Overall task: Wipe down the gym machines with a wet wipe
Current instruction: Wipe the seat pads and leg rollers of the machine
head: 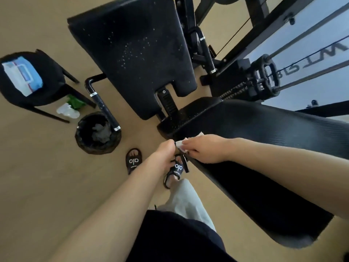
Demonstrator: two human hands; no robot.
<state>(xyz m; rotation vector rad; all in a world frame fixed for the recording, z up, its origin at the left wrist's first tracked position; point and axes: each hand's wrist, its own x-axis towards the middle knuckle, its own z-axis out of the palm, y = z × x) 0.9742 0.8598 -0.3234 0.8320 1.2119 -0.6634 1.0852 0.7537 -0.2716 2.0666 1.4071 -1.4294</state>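
Observation:
A black padded back pad [255,148] of the gym machine slants across the right of the head view. My right hand [203,149] lies on its near corner, holding a white wet wipe [180,145] against the pad. My left hand [165,154] pinches the wipe's left edge at the same corner. Above, the machine's black seat pad [132,57] shows many small wet droplets. A blue and white pack of wet wipes [20,77] rests on a black stool at the far left.
A black bin [98,134] with crumpled wipes stands on the tan floor by a black handle bar [103,104]. Green and clear plastic bags [70,106] lie beside the stool [47,91]. The weight stack and cables [264,80] fill the upper right. My sandalled feet [134,161] are below.

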